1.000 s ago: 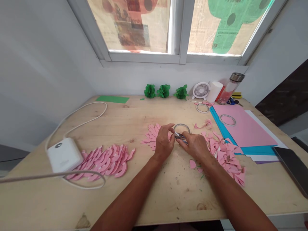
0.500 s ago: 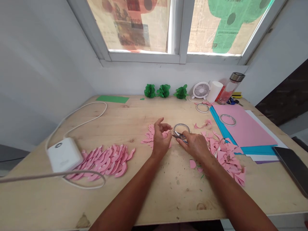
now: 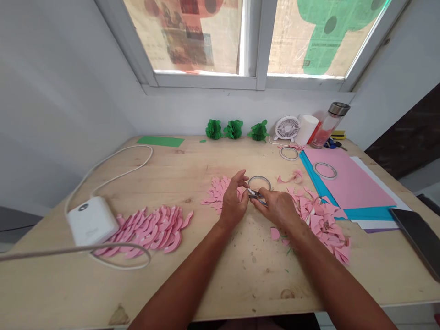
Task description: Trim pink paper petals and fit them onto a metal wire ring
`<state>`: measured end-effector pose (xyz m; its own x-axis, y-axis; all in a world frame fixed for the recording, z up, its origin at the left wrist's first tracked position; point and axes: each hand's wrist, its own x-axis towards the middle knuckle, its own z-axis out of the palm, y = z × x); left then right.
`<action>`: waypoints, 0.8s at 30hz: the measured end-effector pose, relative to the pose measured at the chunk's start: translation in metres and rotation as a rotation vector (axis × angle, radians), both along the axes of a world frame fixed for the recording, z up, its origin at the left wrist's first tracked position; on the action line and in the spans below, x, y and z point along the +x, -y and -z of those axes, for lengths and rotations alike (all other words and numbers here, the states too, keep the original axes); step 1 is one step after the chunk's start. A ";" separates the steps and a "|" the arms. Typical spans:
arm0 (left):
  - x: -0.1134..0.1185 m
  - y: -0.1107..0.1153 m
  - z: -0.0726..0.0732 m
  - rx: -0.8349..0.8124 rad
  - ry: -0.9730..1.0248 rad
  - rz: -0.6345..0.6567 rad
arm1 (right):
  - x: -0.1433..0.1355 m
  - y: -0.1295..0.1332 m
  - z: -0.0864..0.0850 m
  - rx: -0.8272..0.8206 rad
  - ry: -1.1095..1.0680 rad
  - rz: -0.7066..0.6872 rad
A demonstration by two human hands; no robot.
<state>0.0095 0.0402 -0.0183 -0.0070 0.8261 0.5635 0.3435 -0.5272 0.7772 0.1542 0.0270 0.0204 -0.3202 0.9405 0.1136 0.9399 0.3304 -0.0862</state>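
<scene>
**Scissors in Hand Among Pink Paper Petals**

A person's right hand (image 3: 279, 206) grasps small scissors (image 3: 255, 195) at the center of the frame, the blades pointing left toward the left hand (image 3: 233, 201). The left hand's fingers curl close to the blade tips; whether they pinch anything cannot be told. Just beyond the blades, a ring of tape (image 3: 260, 177) lies on the wooden table (image 3: 220, 284), partly covered by the right hand.

A fan of pink petals (image 3: 215, 195) spreads beside the left hand, part of it hidden behind the fingers. At lower left, curved pink strips (image 3: 160, 229) overlap in rows next to a white device (image 3: 92, 224) with a cable. Right of center, a heap of pink scraps (image 3: 323, 224) sits near the right forearm.

At right, 1 more ring (image 3: 325, 177) rests on a pink sheet (image 3: 354, 188), with a dark phone (image 3: 417, 240) at the frame's edge. Across the upper middle, 3 green paper ornaments (image 3: 233, 129) line up left of a small white fan (image 3: 287, 128).
</scene>
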 end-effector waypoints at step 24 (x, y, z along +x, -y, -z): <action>-0.001 0.000 0.000 0.073 -0.157 -0.014 | -0.001 -0.001 0.001 -0.021 0.018 -0.004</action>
<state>0.0082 0.0399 -0.0184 0.0750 0.7832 0.6172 0.4655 -0.5749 0.6729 0.1536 0.0279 0.0193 -0.3260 0.9412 0.0883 0.9400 0.3327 -0.0758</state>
